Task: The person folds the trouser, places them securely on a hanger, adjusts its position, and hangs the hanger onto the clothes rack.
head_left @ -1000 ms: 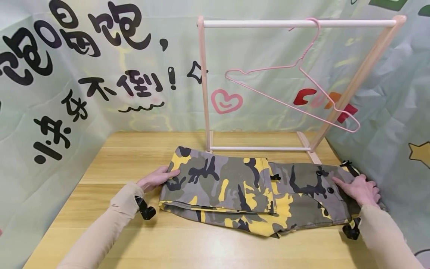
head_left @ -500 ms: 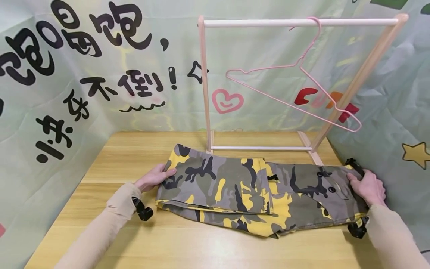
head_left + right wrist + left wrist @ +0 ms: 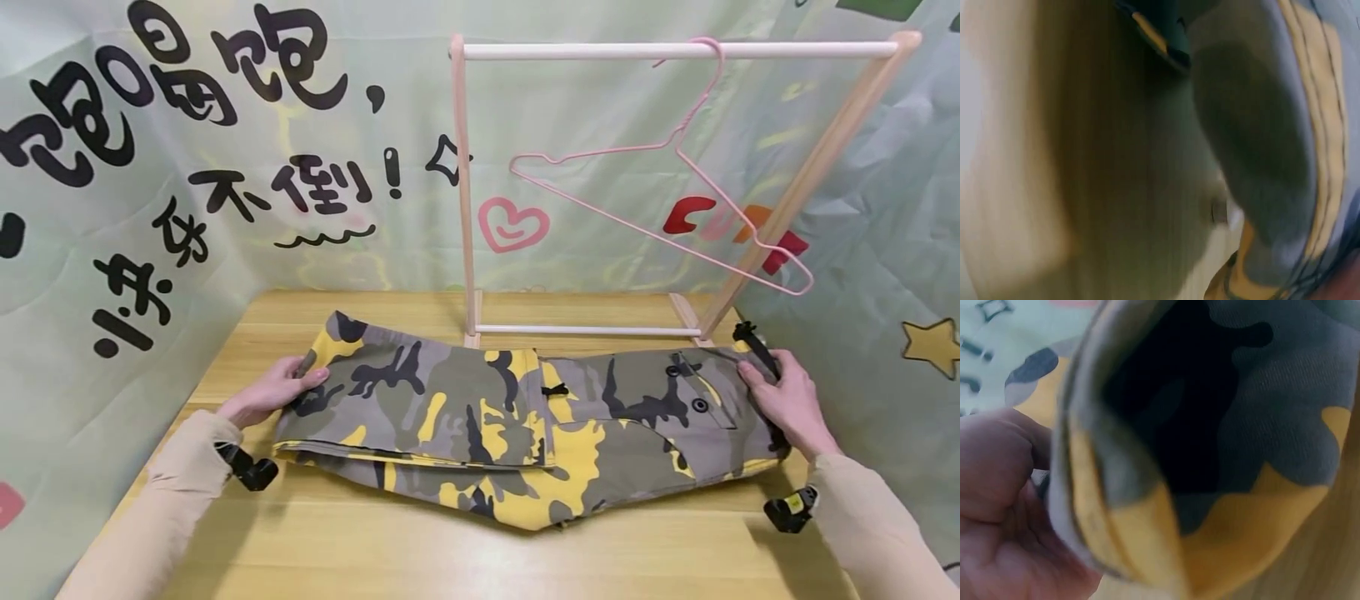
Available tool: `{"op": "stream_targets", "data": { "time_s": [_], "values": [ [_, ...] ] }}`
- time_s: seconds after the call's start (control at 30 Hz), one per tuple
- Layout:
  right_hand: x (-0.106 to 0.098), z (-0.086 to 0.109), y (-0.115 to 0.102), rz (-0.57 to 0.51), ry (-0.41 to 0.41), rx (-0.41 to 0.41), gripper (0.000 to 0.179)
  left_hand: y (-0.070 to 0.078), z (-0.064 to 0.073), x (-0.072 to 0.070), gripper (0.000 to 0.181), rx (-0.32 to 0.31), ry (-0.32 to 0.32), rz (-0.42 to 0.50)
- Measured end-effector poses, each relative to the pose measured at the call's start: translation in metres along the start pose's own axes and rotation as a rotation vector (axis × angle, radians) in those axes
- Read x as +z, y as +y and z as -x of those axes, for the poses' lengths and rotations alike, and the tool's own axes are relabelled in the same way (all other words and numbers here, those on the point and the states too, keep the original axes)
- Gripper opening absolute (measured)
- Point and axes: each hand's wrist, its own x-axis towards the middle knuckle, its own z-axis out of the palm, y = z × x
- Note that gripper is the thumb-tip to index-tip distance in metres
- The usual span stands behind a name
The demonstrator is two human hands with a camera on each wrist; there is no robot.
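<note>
Folded camouflage trousers (image 3: 450, 417) in grey, black and yellow stretch sideways between my two hands, over the table. At their left end, my left hand (image 3: 272, 390) pinches the folded edge, thumb on top and the fingers hidden under the cloth. In the left wrist view that hand (image 3: 997, 506) lies beside the fold, whose hollow loop faces the camera. At the waist end, my right hand (image 3: 791, 404) grips the trousers, its thumb over the upper face near a buttoned pocket (image 3: 705, 392). The right wrist view shows cloth (image 3: 1254, 125) raised over the shadowed tabletop.
A rack (image 3: 459, 192) with a white top bar stands behind the trousers, close to their far edge. From it hangs a pink wire hanger (image 3: 682, 142). Printed cloth walls (image 3: 337, 258) enclose the wooden table (image 3: 420, 558) at the back and sides.
Both hands have moved left, carrying the trousers with them. My right hand first slid outward to the waist edge, and that end now looks lifted.
</note>
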Motion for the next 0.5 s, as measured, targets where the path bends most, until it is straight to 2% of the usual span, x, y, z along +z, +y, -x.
{"op": "stream_targets", "data": {
  "time_s": [0.2, 0.4, 0.5],
  "values": [
    [0.023, 0.009, -0.016, -0.069, -0.051, -0.027, 0.056, -0.017, 0.011, -0.021, 0.039, -0.015, 0.069, -0.055],
    [0.041, 0.015, -0.017, -0.065, -0.076, -0.032, 0.049, -0.033, 0.012, -0.025, 0.034, -0.020, 0.121, -0.098],
    [0.045, 0.014, -0.015, -0.068, -0.135, -0.006, 0.051, -0.040, 0.010, -0.024, 0.035, -0.024, 0.141, -0.138]
  ]
}}
